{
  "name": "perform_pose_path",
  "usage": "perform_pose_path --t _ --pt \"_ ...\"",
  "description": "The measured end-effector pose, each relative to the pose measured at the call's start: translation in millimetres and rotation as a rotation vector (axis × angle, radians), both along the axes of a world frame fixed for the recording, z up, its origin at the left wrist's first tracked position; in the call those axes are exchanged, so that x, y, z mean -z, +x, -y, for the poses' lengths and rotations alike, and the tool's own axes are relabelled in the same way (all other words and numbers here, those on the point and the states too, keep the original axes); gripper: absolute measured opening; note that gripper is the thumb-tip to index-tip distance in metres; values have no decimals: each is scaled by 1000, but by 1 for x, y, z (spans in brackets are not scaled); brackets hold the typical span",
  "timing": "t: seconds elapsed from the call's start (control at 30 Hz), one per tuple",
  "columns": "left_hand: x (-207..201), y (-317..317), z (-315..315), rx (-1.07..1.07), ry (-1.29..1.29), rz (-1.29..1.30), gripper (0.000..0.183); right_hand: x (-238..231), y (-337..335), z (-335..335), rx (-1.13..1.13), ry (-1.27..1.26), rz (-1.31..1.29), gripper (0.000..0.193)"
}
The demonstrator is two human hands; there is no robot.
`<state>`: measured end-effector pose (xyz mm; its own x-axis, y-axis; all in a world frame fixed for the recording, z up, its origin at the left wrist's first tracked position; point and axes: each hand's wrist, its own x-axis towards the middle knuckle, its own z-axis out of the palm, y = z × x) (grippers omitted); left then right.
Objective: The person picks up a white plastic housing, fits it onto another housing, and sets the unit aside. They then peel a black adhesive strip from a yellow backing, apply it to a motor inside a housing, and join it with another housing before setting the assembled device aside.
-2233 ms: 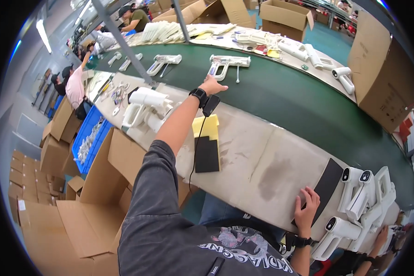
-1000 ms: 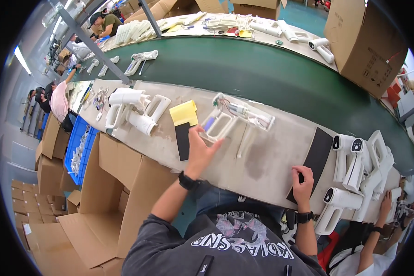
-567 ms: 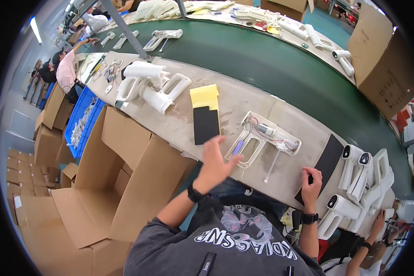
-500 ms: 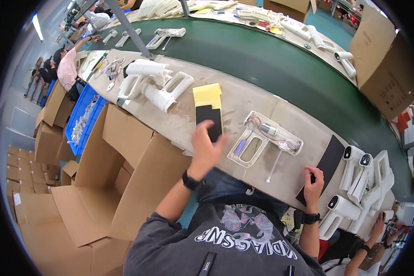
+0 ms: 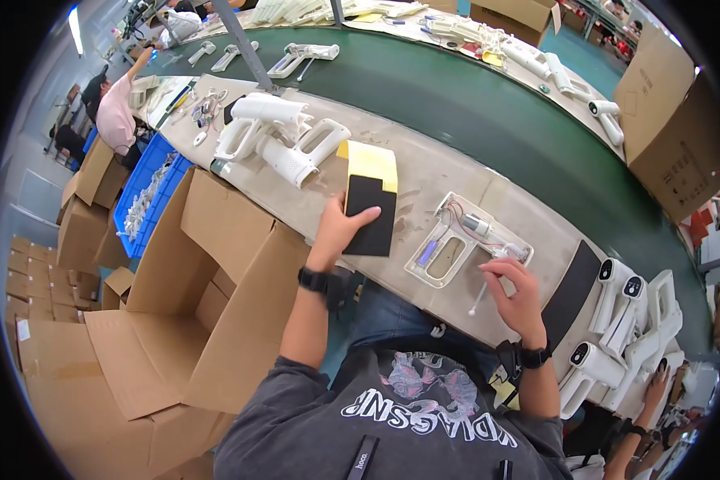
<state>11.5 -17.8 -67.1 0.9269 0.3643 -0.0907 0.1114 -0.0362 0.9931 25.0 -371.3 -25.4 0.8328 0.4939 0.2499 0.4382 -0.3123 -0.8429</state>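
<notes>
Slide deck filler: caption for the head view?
Left hand on black foam pad, right hand at open white housing.

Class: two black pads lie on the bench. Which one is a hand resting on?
The black pad overlapping the yellow sheet, under the left hand. The long black pad lies untouched.

A dark grey short-sleeved shirt with a pale printed graphic is worn over blue jeans; a black watch is strapped at the left hand (image 5: 340, 230) and another at the right hand (image 5: 522, 298)
</notes>
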Motion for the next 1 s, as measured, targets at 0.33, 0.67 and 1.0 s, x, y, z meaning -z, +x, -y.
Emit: perform_pose_path --t 0.33,0.67,1.0 --pt "-54 -82 65 367 190 -15 42 -23 11 -83 -192 24 189 25" --pt "-59 -90 59 636 422 76 37 -11 9 -69 -452 73 -396 23" --pt "-48 -93 50 468 189 -26 39 30 86 -30 142 -254 193 18"
